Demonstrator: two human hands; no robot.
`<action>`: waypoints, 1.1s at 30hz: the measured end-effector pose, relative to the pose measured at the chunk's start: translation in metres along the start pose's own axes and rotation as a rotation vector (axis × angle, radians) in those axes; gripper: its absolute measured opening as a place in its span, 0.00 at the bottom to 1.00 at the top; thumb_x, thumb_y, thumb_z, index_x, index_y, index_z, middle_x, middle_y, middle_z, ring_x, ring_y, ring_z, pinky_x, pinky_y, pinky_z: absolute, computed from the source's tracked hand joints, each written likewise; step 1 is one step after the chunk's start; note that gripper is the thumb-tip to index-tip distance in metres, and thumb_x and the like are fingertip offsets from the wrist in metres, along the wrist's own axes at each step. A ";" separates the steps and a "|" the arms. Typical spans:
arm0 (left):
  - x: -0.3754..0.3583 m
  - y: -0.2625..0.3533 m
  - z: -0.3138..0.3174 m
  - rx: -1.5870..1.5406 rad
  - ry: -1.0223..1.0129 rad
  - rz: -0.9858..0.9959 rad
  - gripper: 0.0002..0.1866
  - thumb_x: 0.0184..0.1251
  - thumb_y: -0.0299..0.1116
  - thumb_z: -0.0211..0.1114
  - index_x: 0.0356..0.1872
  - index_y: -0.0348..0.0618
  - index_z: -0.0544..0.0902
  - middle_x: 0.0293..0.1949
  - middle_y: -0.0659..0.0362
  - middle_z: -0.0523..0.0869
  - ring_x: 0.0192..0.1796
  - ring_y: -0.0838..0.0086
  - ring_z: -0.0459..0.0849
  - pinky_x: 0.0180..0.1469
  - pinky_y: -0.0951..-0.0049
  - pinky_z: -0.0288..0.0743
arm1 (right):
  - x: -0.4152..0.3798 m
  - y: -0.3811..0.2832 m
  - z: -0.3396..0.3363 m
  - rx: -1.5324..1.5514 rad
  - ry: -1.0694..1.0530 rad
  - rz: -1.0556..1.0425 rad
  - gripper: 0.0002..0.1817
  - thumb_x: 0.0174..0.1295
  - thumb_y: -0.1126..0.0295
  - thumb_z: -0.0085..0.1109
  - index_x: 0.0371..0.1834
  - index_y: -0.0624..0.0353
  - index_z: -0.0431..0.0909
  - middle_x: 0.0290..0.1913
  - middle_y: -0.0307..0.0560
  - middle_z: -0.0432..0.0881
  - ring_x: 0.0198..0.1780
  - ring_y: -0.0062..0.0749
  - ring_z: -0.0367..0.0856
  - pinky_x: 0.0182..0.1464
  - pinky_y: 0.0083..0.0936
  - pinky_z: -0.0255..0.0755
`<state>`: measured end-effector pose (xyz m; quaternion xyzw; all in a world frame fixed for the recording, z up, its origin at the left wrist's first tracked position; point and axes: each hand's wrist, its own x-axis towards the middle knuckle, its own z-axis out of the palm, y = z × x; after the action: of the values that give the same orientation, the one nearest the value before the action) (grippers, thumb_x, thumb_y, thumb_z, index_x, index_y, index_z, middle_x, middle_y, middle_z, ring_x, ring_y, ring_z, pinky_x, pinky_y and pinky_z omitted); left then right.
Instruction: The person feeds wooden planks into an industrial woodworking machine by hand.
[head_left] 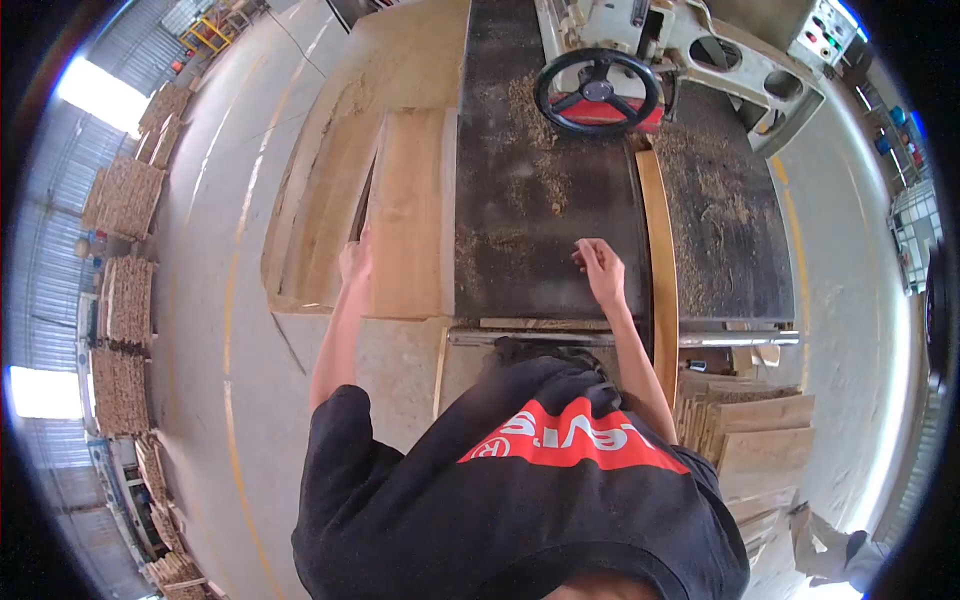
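Observation:
My left hand (355, 259) is at the left edge of a wide, pale wooden board (410, 205), its fingers closed on that edge. This board lies on top of other boards (328, 210) to the left of a dark machine table (500, 190). Over the dark table, my right hand (602, 270) is held with fingers loosely bent and somewhat apart, and nothing shows in it. Close by on its right runs a long, narrow wooden strip (660, 250) along the table.
A black handwheel (598, 90) and a pale machine frame (690, 40) stand at the far end. Wood shavings (720, 205) litter the table. Boards (765, 430) are stacked at lower right. Along the left wall are several wood stacks (125, 300). A metal roller (530, 338) spans the table's near edge.

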<state>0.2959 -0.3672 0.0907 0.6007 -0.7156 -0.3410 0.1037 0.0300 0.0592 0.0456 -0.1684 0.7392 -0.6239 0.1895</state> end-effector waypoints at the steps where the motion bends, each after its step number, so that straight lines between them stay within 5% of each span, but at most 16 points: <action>1: 0.003 -0.010 0.009 -0.140 -0.058 -0.064 0.48 0.77 0.74 0.51 0.60 0.26 0.85 0.59 0.37 0.88 0.61 0.52 0.88 0.65 0.51 0.78 | -0.012 -0.007 0.002 0.031 -0.094 0.035 0.20 0.80 0.56 0.61 0.59 0.62 0.84 0.42 0.47 0.91 0.43 0.24 0.88 0.46 0.26 0.81; 2: -0.012 -0.014 0.013 -0.265 -0.087 -0.067 0.49 0.78 0.73 0.52 0.64 0.26 0.82 0.61 0.39 0.87 0.62 0.55 0.87 0.66 0.53 0.78 | -0.034 -0.033 0.008 0.062 -0.186 0.069 0.23 0.80 0.54 0.61 0.65 0.62 0.82 0.45 0.48 0.91 0.47 0.26 0.89 0.50 0.28 0.81; 4: -0.056 -0.011 0.030 -0.439 -0.234 -0.175 0.49 0.79 0.72 0.53 0.72 0.27 0.77 0.67 0.42 0.84 0.66 0.57 0.84 0.68 0.54 0.77 | -0.076 -0.071 0.011 0.047 -0.473 0.113 0.40 0.79 0.52 0.64 0.86 0.57 0.59 0.57 0.57 0.89 0.57 0.35 0.88 0.58 0.33 0.81; 6: -0.104 -0.013 0.064 -0.662 -0.447 -0.221 0.47 0.80 0.71 0.52 0.76 0.31 0.73 0.69 0.44 0.82 0.69 0.56 0.82 0.70 0.53 0.76 | -0.118 -0.104 0.019 0.064 -0.593 -0.002 0.48 0.75 0.54 0.68 0.90 0.56 0.49 0.68 0.63 0.84 0.65 0.42 0.86 0.63 0.39 0.81; 9: -0.181 0.003 0.142 -1.095 -0.594 -0.118 0.44 0.84 0.69 0.48 0.79 0.37 0.70 0.69 0.43 0.82 0.68 0.55 0.84 0.70 0.53 0.78 | -0.155 -0.126 0.022 -0.249 -0.500 -0.491 0.53 0.68 0.60 0.74 0.88 0.65 0.49 0.68 0.71 0.81 0.66 0.61 0.85 0.63 0.44 0.82; 11: -0.244 0.050 0.153 -1.175 -0.561 -0.175 0.39 0.85 0.67 0.47 0.72 0.39 0.75 0.64 0.48 0.85 0.63 0.59 0.86 0.65 0.58 0.81 | -0.175 -0.142 0.013 -0.222 -0.372 -0.378 0.45 0.66 0.65 0.73 0.83 0.69 0.60 0.67 0.72 0.82 0.65 0.63 0.84 0.65 0.46 0.82; 13: -0.265 0.050 0.182 -1.617 -1.028 -0.237 0.28 0.86 0.57 0.51 0.63 0.40 0.76 0.49 0.55 0.83 0.52 0.65 0.84 0.60 0.61 0.80 | -0.179 -0.150 0.001 -0.340 -0.250 -0.354 0.41 0.65 0.67 0.73 0.80 0.69 0.66 0.66 0.69 0.83 0.66 0.60 0.85 0.66 0.47 0.81; 14: -0.273 0.046 0.197 -1.842 -1.254 -0.271 0.22 0.87 0.51 0.52 0.59 0.41 0.76 0.42 0.58 0.82 0.47 0.69 0.83 0.57 0.63 0.79 | -0.175 -0.145 -0.001 -0.378 -0.110 -0.693 0.39 0.58 0.69 0.74 0.76 0.66 0.74 0.67 0.63 0.84 0.66 0.55 0.86 0.67 0.46 0.80; 15: -0.280 0.045 0.210 -2.071 -1.475 -0.298 0.17 0.87 0.46 0.54 0.54 0.41 0.77 0.34 0.62 0.81 0.41 0.72 0.82 0.54 0.64 0.79 | -0.178 -0.147 -0.004 -0.423 -0.140 -0.797 0.40 0.56 0.69 0.74 0.75 0.65 0.75 0.68 0.61 0.84 0.66 0.53 0.86 0.68 0.46 0.80; 17: -0.268 0.065 0.237 -2.011 -1.898 -0.237 0.13 0.87 0.41 0.53 0.54 0.42 0.76 0.32 0.64 0.78 0.39 0.74 0.79 0.56 0.69 0.73 | -0.183 -0.158 -0.008 -0.496 -0.199 -1.019 0.40 0.53 0.69 0.74 0.74 0.64 0.77 0.70 0.57 0.83 0.67 0.50 0.86 0.69 0.46 0.80; 20: -0.306 0.104 0.225 -2.459 -1.846 -0.388 0.11 0.85 0.39 0.53 0.53 0.43 0.75 0.32 0.64 0.77 0.39 0.75 0.79 0.55 0.69 0.71 | -0.193 -0.144 -0.005 -0.556 -0.455 -1.171 0.33 0.58 0.69 0.67 0.70 0.63 0.80 0.69 0.53 0.84 0.71 0.47 0.83 0.73 0.45 0.78; 22: -0.313 0.099 0.222 -2.512 -1.779 -0.249 0.09 0.85 0.38 0.52 0.52 0.44 0.75 0.32 0.64 0.76 0.39 0.76 0.78 0.55 0.69 0.71 | -0.199 -0.128 0.002 -0.627 -0.549 -1.234 0.31 0.61 0.68 0.63 0.70 0.65 0.80 0.70 0.52 0.83 0.73 0.48 0.81 0.75 0.47 0.77; 28: -0.325 0.044 0.237 -2.416 -1.771 -0.283 0.10 0.87 0.40 0.51 0.50 0.45 0.74 0.37 0.64 0.76 0.44 0.73 0.77 0.60 0.65 0.70 | -0.220 -0.106 -0.002 -0.590 -0.621 -1.027 0.43 0.54 0.66 0.74 0.77 0.65 0.72 0.74 0.53 0.79 0.73 0.48 0.81 0.73 0.43 0.78; 33: -0.333 0.018 0.210 -2.124 -1.365 -0.362 0.17 0.87 0.47 0.54 0.57 0.44 0.76 0.44 0.59 0.79 0.52 0.68 0.78 0.67 0.61 0.69 | -0.232 -0.114 -0.009 -0.448 -0.591 -0.639 0.52 0.52 0.70 0.77 0.82 0.66 0.61 0.71 0.64 0.78 0.69 0.55 0.83 0.68 0.42 0.82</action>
<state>0.2498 0.0198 0.0316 0.0150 0.0916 -0.9910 0.0962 0.2292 0.1613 0.1753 -0.5932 0.6812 -0.4021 0.1494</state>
